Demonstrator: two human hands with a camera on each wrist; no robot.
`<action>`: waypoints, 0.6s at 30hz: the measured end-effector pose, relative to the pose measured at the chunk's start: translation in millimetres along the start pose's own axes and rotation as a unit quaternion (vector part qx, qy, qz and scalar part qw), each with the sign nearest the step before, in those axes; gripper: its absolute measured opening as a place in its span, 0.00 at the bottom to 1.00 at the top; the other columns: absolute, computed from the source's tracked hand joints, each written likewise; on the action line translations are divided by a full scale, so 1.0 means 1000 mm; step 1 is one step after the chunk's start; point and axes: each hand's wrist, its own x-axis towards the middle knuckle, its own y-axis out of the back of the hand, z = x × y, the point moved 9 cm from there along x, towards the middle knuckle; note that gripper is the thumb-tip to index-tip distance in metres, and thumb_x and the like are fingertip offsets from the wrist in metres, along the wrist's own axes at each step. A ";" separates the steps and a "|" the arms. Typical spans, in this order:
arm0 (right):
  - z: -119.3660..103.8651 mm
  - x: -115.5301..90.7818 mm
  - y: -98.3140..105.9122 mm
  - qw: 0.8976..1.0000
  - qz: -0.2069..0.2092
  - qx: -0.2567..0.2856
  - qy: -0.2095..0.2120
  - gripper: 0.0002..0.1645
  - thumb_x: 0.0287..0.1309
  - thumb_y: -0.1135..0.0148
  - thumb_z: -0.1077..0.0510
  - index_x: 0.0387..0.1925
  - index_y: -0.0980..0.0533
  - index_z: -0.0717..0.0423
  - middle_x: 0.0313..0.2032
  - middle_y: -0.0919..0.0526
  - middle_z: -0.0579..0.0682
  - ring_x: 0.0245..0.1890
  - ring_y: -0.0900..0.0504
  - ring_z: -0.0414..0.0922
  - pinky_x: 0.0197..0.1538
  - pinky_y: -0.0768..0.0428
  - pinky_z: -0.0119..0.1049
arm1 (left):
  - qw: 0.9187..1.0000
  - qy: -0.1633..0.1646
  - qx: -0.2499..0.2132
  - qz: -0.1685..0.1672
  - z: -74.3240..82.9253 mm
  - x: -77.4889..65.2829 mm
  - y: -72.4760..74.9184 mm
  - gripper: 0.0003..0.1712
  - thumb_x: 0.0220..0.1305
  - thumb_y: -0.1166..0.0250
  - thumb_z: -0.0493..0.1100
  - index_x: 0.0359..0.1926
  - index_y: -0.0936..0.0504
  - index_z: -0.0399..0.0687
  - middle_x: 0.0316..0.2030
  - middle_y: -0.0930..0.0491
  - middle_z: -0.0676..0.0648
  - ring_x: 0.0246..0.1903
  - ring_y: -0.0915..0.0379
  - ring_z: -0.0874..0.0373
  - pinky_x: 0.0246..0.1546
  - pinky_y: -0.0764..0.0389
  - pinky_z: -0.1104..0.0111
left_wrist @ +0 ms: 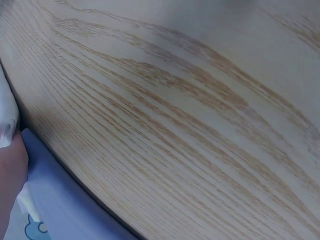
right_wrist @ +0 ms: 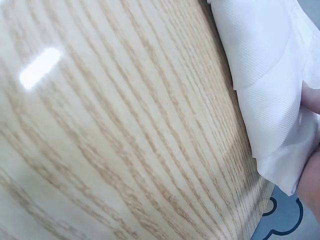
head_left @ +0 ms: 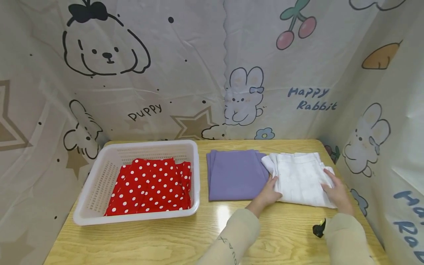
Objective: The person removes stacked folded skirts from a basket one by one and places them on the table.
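Note:
A folded white cloth lies at the right of the table, its left side overlapping a folded purple cloth. My left hand holds the white cloth's left front corner, the thumb along its front edge. At the opposite side, my right hand grips the right edge between thumb and fingers. From the right wrist, the thumb presses into the white fabric. Only a strip of the left hand shows in the left wrist view, between white fabric and the purple cloth.
A white plastic basket stands at the left, with red polka-dot cloth folded inside. Near my right sleeve lies a small black object on the wooden table. Printed curtains enclose the table's back and sides.

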 end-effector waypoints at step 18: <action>0.003 -0.001 -0.002 0.999 -0.027 -0.037 -0.004 0.39 0.64 0.54 0.56 0.70 0.59 0.56 0.65 0.67 0.75 0.64 0.67 0.71 0.60 0.60 0.68 | 0.998 -0.048 -0.037 0.029 0.009 -0.009 0.008 0.37 0.46 0.41 0.27 0.62 0.35 0.36 0.67 0.47 0.36 0.66 0.53 0.44 0.64 0.45 0.64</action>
